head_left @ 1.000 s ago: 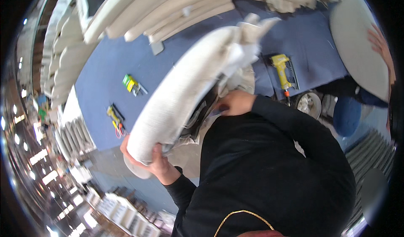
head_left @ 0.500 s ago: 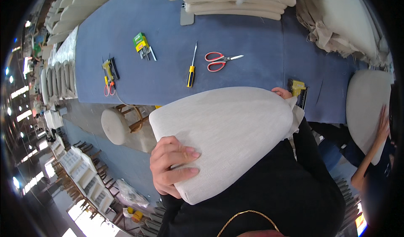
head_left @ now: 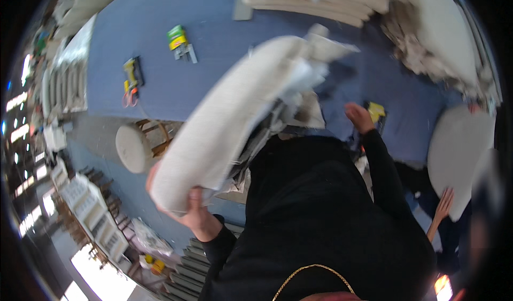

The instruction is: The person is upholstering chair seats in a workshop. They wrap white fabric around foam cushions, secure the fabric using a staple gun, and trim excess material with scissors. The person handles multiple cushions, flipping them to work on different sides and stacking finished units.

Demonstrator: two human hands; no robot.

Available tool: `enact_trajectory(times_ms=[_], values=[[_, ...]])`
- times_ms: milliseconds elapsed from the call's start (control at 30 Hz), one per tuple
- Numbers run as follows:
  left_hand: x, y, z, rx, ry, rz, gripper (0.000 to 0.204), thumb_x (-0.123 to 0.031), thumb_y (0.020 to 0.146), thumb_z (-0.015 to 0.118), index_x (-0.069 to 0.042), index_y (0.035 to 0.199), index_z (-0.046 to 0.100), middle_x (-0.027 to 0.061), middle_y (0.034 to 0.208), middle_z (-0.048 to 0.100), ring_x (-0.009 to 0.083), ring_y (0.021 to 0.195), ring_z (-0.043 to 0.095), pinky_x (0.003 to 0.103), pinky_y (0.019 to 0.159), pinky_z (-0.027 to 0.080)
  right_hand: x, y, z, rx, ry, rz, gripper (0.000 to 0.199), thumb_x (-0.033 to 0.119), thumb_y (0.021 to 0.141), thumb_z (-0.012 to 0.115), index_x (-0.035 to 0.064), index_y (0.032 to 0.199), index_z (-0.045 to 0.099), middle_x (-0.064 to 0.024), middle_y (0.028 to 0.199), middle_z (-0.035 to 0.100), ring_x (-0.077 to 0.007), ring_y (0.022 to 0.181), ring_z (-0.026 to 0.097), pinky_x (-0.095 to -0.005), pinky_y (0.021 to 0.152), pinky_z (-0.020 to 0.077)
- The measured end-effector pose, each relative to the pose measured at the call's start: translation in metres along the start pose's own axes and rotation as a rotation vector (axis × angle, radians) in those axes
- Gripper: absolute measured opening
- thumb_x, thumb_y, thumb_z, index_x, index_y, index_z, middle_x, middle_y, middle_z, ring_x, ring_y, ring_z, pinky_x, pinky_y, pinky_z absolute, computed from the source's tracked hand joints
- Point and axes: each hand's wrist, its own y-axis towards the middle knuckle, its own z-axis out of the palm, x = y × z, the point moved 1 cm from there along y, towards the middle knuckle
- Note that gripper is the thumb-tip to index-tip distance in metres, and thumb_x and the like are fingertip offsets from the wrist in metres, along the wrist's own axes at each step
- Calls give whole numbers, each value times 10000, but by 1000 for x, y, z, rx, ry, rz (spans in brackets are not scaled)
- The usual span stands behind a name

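A cream fabric-covered seat cushion (head_left: 224, 103) is tilted up on its edge in front of me. My left hand (head_left: 195, 213) grips its lower end, thumb on the near side. At the far end, loose fabric and white padding (head_left: 307, 74) stick out, and its underside faces my right. My right hand (head_left: 359, 116) is apart from the cushion, just left of a yellow and black staple gun (head_left: 376, 111) on the blue table; its fingers are too blurred to read. The cushion hides the scissors and nearly all of the screwdriver.
On the blue table (head_left: 128, 23) are a green and yellow box (head_left: 177, 38) with metal strips, another staple gun (head_left: 132, 72) and a phone (head_left: 243, 8). Stacked cushions (head_left: 310, 4) line the back. A round stool (head_left: 133, 148) stands left. At right, another person's hand (head_left: 444, 202) touches a pad.
The cushion has swung from lying flat toward me to standing on edge, its far end raised over the table. My right hand has let go of it and is beside the staple gun.
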Motion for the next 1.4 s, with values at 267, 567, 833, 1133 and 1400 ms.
enact_trajectory(times_ms=[267,567,833,1133,1400], values=[[25,-5,-25,-194,-119,-251,556,-189,1007,739,55,1475,564,211,1431,639,289,1287,662,403,1094,527,35,-59,21,-608,-302,421,566,31,744,821,101,1224,530,-201,1310,549,-437,1320,495,-508,1086,430],[11,16,9,394,-99,292,738,-383,907,838,56,1399,505,357,1359,636,469,1241,684,614,1114,548,7,-87,-12,-497,-237,641,727,98,780,836,195,1399,468,-184,1167,745,-476,1119,700,-552,951,546],[-28,27,63,331,75,179,752,-279,901,896,86,1462,553,219,1361,670,315,1244,682,437,1097,532,6,-84,-29,-758,-86,429,521,43,859,808,175,1312,587,-168,1151,758,-457,1085,722,-539,920,573],[-23,33,69,52,75,-46,550,-213,1016,809,66,1429,577,180,1301,686,237,1206,678,369,1044,538,64,-46,57,153,71,123,262,311,945,793,141,1143,776,-122,928,771,-343,829,761,-516,755,593],[-18,35,57,62,15,-56,535,-192,1026,795,56,1446,576,183,1312,688,239,1209,678,369,1048,532,123,-15,118,195,-430,83,430,484,930,792,58,937,739,-172,906,781,-388,890,772,-526,775,601]])
